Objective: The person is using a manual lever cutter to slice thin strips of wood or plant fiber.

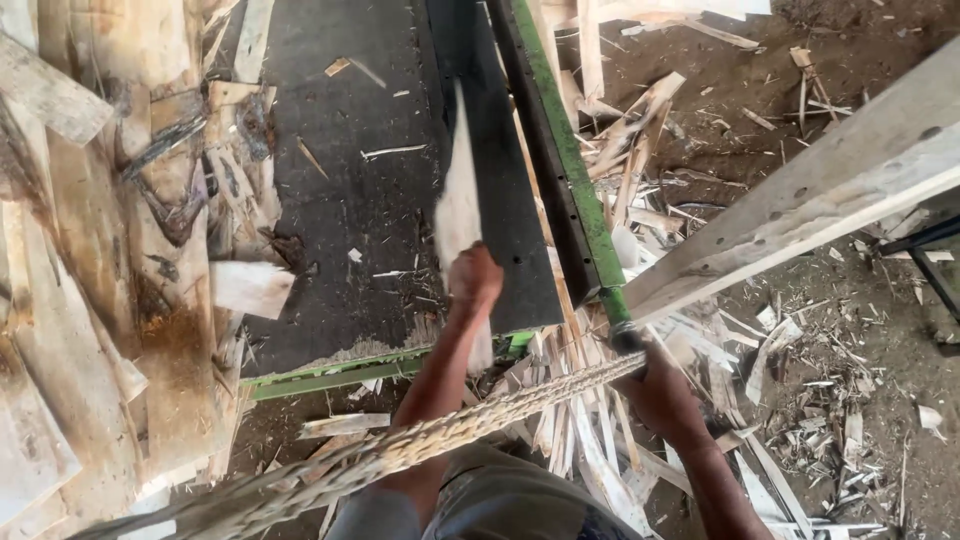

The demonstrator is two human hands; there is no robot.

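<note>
Left hand (474, 282): fingers wrapped on pale wood sliver (458, 205), held upright over black belt (345, 180) w/ green frame (575, 180). Right hand (660, 385): fingers closed on braided rope (480, 420). Below fingers: dirt floor (860, 300) w/ wood scraps; plank stack (90, 300) left.

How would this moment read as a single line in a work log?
left hand: grips pale wood strip over dark belt | right hand: on rope end near long plank | ground: wood scraps
</note>
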